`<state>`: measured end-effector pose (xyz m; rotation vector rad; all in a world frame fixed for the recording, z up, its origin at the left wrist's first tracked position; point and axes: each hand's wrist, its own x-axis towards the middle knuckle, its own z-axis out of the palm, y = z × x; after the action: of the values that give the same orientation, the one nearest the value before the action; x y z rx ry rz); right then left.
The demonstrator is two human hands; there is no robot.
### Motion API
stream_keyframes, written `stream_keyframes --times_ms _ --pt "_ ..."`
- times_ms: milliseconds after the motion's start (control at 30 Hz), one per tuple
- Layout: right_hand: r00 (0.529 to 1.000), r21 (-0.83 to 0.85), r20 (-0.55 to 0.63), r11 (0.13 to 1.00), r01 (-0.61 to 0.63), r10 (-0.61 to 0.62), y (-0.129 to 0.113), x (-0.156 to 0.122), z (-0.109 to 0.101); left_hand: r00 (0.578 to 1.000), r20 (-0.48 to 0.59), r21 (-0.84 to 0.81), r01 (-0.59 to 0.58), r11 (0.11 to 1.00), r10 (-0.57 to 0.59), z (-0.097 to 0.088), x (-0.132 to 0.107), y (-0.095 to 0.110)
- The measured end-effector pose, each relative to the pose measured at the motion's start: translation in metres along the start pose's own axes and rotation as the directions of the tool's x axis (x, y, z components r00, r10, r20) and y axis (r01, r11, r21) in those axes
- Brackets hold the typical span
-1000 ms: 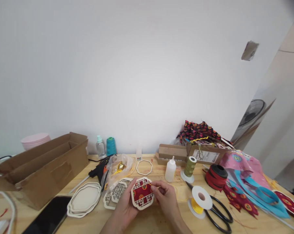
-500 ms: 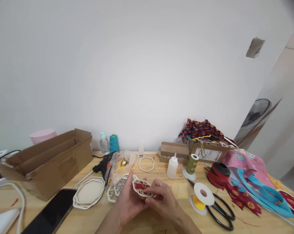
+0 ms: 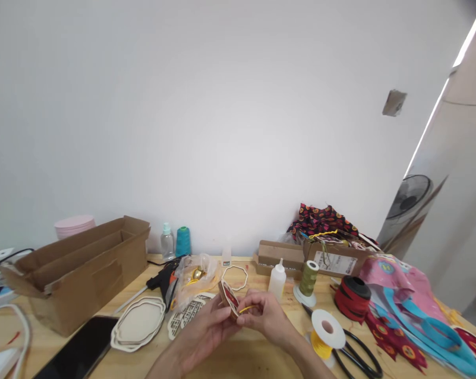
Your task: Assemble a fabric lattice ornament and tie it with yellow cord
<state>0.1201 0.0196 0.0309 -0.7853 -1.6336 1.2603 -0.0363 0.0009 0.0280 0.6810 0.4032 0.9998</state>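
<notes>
My left hand point(image 3: 208, 329) is closed around a small wooden ornament point(image 3: 229, 298) with a red fabric face, tilted nearly edge-on to me. At its right side my right hand point(image 3: 267, 318) pinches a short yellow cord point(image 3: 246, 309) between thumb and fingertips. Whether the cord is fixed to the ornament I cannot tell. Left of my hands lie wooden lattice panels point(image 3: 188, 314), partly covered by my left hand. A stack of scalloped wooden plates point(image 3: 139, 323) is farther left. Just beyond the ornament rests a thin wooden frame point(image 3: 244, 273).
A long cardboard box point(image 3: 80, 287) and black phone point(image 3: 78, 350) are at left, with a glue gun point(image 3: 162, 279) nearer. To the right stand a white squeeze bottle point(image 3: 277, 281), green thread spool point(image 3: 309, 279), yellow cord spool point(image 3: 327, 329), black-handled scissors point(image 3: 364, 358) and red ribbon roll point(image 3: 352, 300).
The ornament has turned from showing its lattice face to nearly edge-on. Yellow cord now shows in my right fingers. The view has shifted slightly.
</notes>
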Motion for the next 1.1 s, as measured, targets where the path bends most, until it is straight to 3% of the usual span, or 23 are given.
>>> stream_keyframes --times_ms 133,300,400,600,833,1100 --pt "0.999 0.048 -0.025 0.998 0.037 -0.036 0.005 -0.004 0.001 0.998 -0.046 0.028 -0.048 0.998 0.049 0.000 0.003 -0.008" --pt "0.992 0.211 -0.066 0.973 -0.092 0.108 0.018 -0.008 0.001 0.950 -0.309 0.099 -0.021 0.995 0.051 -0.001 0.010 -0.018" --pt "0.989 0.273 -0.038 0.953 -0.129 0.145 0.019 -0.007 0.000 0.923 -0.381 0.150 0.009 0.989 0.050 0.000 0.013 -0.019" --pt "0.984 0.309 -0.046 0.939 -0.148 0.171 0.012 -0.011 -0.001 0.956 -0.292 0.250 0.088 0.964 -0.012 0.005 0.011 -0.016" --pt "0.978 0.308 -0.056 0.935 -0.175 0.201 0.006 -0.014 0.001 0.973 -0.228 0.264 0.081 0.961 -0.019 0.009 0.006 -0.013" --pt "0.973 0.312 -0.082 0.933 -0.181 0.216 0.004 -0.013 -0.001 0.962 -0.273 0.259 0.062 0.964 0.011 0.006 0.010 -0.020"
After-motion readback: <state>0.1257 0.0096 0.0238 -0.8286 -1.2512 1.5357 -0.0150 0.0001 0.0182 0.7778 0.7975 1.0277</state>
